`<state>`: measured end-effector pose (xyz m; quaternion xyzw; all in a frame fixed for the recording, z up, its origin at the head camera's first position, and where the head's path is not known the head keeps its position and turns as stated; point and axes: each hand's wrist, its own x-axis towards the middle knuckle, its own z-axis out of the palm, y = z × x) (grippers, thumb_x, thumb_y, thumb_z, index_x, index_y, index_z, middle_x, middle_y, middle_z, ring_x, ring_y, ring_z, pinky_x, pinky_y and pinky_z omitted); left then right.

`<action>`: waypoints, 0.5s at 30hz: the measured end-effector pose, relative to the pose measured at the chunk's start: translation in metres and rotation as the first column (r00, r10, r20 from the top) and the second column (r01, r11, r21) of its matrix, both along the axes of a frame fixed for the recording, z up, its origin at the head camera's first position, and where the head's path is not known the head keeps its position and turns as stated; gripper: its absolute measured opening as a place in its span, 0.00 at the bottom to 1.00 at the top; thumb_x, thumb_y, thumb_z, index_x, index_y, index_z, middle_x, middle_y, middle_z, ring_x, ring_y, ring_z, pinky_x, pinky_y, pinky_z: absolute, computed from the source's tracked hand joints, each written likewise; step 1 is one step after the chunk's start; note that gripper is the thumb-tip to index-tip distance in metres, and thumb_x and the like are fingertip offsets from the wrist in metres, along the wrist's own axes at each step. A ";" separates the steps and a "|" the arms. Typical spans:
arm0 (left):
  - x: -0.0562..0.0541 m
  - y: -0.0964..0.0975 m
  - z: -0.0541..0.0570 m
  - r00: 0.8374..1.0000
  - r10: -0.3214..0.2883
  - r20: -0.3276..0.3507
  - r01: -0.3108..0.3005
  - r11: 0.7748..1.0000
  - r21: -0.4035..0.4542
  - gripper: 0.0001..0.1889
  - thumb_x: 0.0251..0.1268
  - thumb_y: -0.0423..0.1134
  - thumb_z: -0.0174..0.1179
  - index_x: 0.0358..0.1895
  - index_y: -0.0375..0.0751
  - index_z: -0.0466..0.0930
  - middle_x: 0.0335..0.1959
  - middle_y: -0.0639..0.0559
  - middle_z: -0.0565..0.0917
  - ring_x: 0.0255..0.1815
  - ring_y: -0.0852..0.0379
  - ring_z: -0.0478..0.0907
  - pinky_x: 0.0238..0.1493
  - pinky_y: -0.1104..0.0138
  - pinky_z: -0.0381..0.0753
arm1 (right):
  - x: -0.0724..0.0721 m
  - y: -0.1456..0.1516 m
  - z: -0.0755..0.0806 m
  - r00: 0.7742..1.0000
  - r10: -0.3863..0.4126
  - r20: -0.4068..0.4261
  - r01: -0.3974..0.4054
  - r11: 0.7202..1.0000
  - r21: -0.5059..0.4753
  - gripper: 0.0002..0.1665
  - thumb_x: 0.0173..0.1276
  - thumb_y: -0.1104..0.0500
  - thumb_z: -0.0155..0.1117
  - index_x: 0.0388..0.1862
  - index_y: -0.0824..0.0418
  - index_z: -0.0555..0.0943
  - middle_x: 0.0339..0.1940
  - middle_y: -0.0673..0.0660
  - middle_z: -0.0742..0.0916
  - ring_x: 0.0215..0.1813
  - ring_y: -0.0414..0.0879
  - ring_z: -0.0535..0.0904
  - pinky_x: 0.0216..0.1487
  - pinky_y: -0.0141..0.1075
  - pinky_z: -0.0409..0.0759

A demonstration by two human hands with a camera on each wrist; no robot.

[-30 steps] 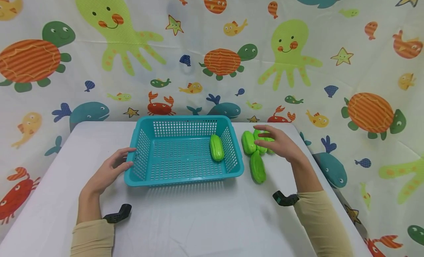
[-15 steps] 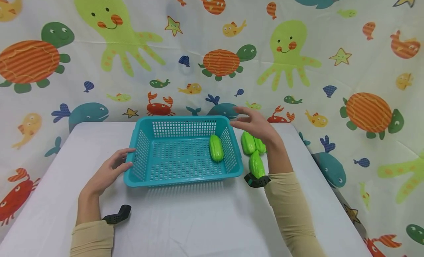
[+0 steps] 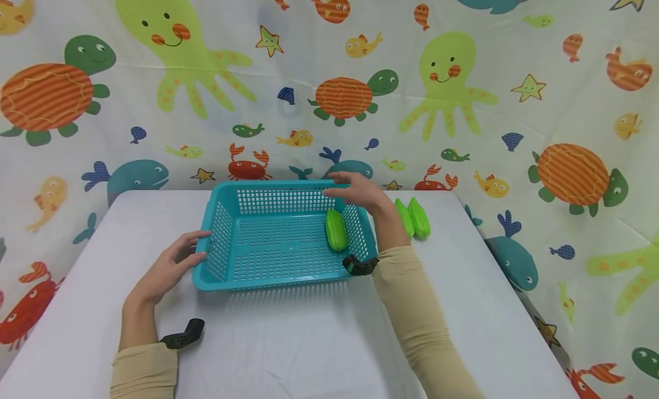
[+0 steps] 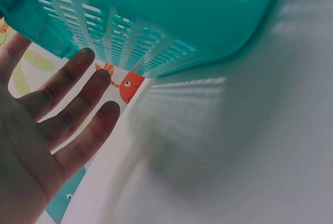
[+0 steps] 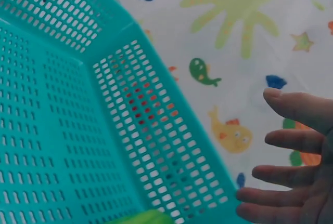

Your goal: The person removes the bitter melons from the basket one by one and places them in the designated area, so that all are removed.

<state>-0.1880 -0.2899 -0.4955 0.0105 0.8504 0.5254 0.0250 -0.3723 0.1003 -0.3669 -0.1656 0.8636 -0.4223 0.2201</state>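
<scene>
A turquoise plastic basket [image 3: 283,281] with slotted walls stands on the table. In it, near the right wall, lies a green, ridged, vegetable-like piece [image 3: 337,230]. My left hand [image 3: 165,267] rests at the basket's left rim; the left wrist view shows its fingers [image 4: 67,112] loosely spread beside the wall. Over the basket's back right corner is my right hand [image 3: 357,190], fingers [image 5: 291,174] spread apart with nothing between them. Two similar green pieces [image 3: 419,219] [image 3: 404,218] show on the table, right of the basket; the right forearm hides others.
The white table [image 3: 278,342] runs in front of the basket and on both sides. Behind it hangs a curtain [image 3: 304,50] printed with sea animals. Each wrist carries a black camera [image 3: 184,333].
My right hand has moved left from over the green pieces to the basket's back right corner, carrying nothing visible. The left hand and basket stay in place.
</scene>
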 end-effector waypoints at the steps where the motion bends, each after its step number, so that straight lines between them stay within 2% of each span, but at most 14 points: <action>1: 0.000 0.000 0.000 1.000 0.002 0.001 -0.002 1.000 -0.001 0.32 0.74 0.49 0.53 0.76 0.47 0.55 0.75 0.32 0.54 0.71 0.23 0.51 0.58 0.24 0.54 | -0.001 -0.002 -0.003 1.000 0.000 0.016 -0.001 1.000 0.004 0.40 0.66 0.45 0.67 0.74 0.54 0.67 0.73 0.60 0.69 0.66 0.58 0.72 0.63 0.50 0.76; 8: 0.000 0.002 0.000 1.000 0.009 -0.003 -0.009 1.000 -0.010 0.32 0.73 0.52 0.53 0.75 0.49 0.57 0.74 0.32 0.55 0.71 0.24 0.52 0.58 0.24 0.55 | -0.009 -0.009 -0.023 0.998 0.001 0.062 -0.007 0.995 0.095 0.41 0.68 0.47 0.65 0.75 0.58 0.63 0.73 0.64 0.68 0.68 0.59 0.70 0.61 0.50 0.77; 15: -0.001 0.001 -0.001 1.000 0.009 0.002 -0.009 1.000 -0.010 0.32 0.73 0.53 0.53 0.75 0.52 0.57 0.75 0.33 0.55 0.72 0.25 0.51 0.59 0.24 0.54 | -0.009 -0.016 -0.032 0.995 -0.048 0.085 0.034 0.986 0.165 0.42 0.67 0.46 0.66 0.75 0.59 0.64 0.75 0.62 0.66 0.70 0.60 0.68 0.58 0.54 0.78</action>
